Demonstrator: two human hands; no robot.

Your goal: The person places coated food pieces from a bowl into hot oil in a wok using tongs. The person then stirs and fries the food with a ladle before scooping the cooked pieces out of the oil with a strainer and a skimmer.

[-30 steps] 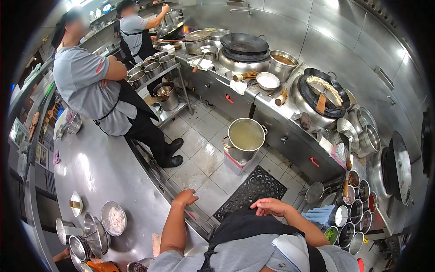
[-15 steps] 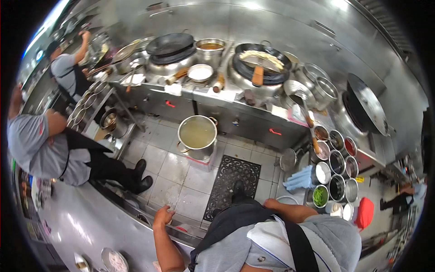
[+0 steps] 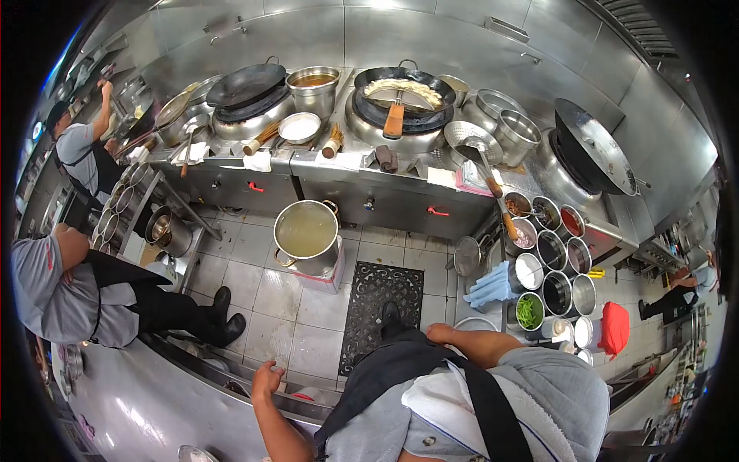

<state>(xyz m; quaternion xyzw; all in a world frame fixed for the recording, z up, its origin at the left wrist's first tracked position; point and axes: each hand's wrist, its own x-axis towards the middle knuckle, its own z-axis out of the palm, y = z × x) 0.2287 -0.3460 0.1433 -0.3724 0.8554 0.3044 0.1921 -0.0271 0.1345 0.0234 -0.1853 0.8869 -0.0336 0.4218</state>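
Note:
My left hand (image 3: 267, 379) hangs beside the edge of the steel counter (image 3: 154, 385), fingers loosely bent and apart, holding nothing. My right hand (image 3: 440, 333) is low in front of the black apron (image 3: 369, 385), at its right side; its fingers are too hidden to read. Ahead on the floor stands a large pot of cloudy liquid (image 3: 306, 231) on a box. Beyond it, a wok (image 3: 419, 79) sits on the range, with pale food and a wooden-handled tool in it. Metal tubs, one with chopped greens (image 3: 530, 312), stand to the right, beside a blue cloth (image 3: 491, 285).
A co-worker with folded arms (image 3: 69, 285) stands at the left; another (image 3: 81, 150) works at the far-left range. A third person (image 3: 689, 285) is far right. A black mat (image 3: 382, 308) lies on the tiles. A ladle handle (image 3: 493, 185) juts over the range edge.
The view has turned right, so the range and pot sit further left and more tubs show. My right hand has gone from spread fingers at the apron's front to the apron's right side.

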